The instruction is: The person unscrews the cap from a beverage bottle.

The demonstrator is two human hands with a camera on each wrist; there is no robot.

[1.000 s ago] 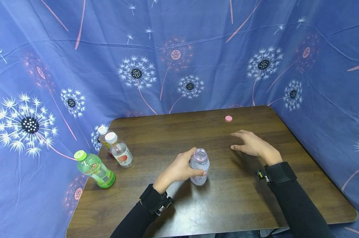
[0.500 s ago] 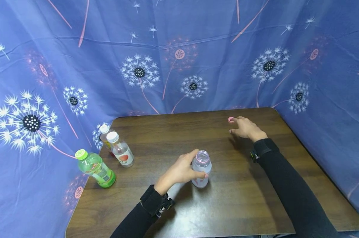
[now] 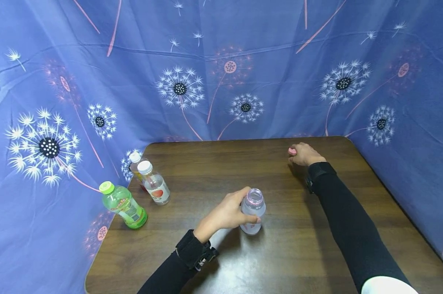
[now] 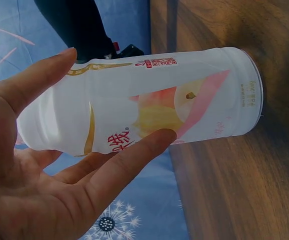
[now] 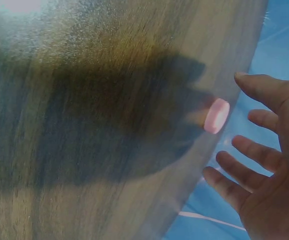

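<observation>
An uncapped plastic drink bottle (image 3: 253, 207) stands upright on the table, my left hand (image 3: 227, 210) gripping it from the left with thumb and fingers round its sides. In the left wrist view the bottle's white label (image 4: 184, 100) shows fruit and red lettering. At the far right of the table, my right hand (image 3: 305, 155) is over a small pink bottle cap (image 3: 292, 151). The right wrist view has the cap (image 5: 217, 116) lying on the tabletop in front of the hand (image 5: 269, 155), its fingers spread and lightly bent, with a gap to the cap.
To the left stand a green bottle (image 3: 126, 206) with a lime cap, a clear bottle (image 3: 154, 183) with a white cap, and another white-capped bottle (image 3: 135, 158) partly behind it. A blue dandelion-print cloth (image 3: 140, 61) hangs round the wooden table (image 3: 207, 163).
My right hand has reached forward and left to the pink cap, its fingers coming down around it. The left hand keeps its hold on the bottle. The head view has shifted slightly.
</observation>
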